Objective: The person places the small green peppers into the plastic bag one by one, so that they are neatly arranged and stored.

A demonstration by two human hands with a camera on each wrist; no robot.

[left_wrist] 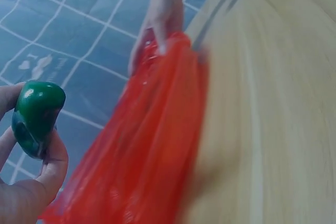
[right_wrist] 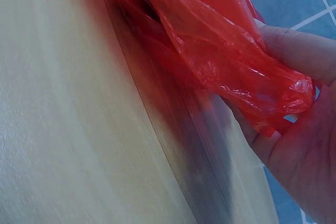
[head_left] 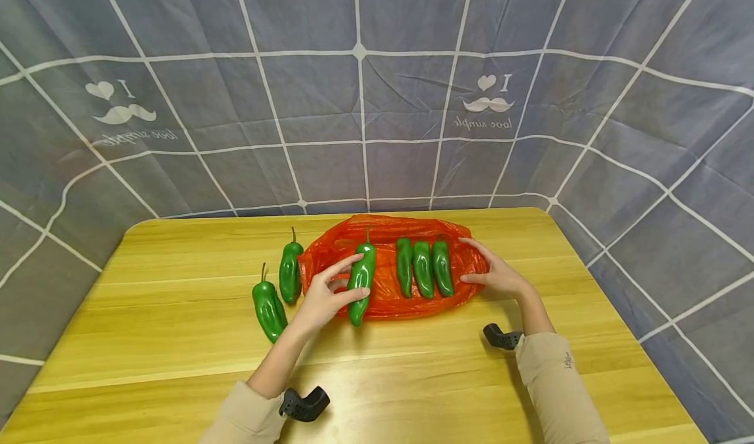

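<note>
With left hand (head_left: pixel 320 298), right of two loose peppers (head_left: pixel 269 310) on the surface (head_left: pixel 147 313), pinched a green pepper (head_left: pixel 362 275) over the red bag (head_left: pixel 385 293); counted three peppers (head_left: pixel 423 270) inside; with right hand (head_left: pixel 502 277), held bag's right end between spread thumb and fingers.

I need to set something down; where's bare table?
Bare tabletop lies left of the two loose peppers and in front of the red bag, between the sleeves. Crowded: the bag, with four peppers, left hand and right hand.
</note>
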